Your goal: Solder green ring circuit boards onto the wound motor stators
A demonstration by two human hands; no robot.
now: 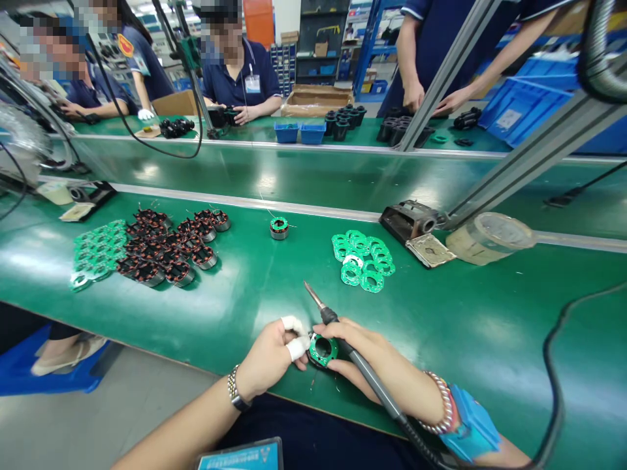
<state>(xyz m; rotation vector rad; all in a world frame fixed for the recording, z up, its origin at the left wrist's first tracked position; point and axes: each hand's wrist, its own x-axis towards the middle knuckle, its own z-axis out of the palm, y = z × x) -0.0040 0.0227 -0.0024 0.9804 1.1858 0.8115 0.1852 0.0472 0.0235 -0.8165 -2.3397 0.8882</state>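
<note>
Head camera: glossy green workbench [249, 281] beneath hands [267, 360], shelving [317, 49] beyond.

Bright, fairly even light, apparently overhead. White glare spots on panel [274, 171], soft sheen on bench [259, 287]; faint shadows beside stators [169, 251]. Wide-angle stretch toward edges, tub [490, 239] skewed. Background shelf [313, 18] soft. Pixelated blocks top left.
</note>
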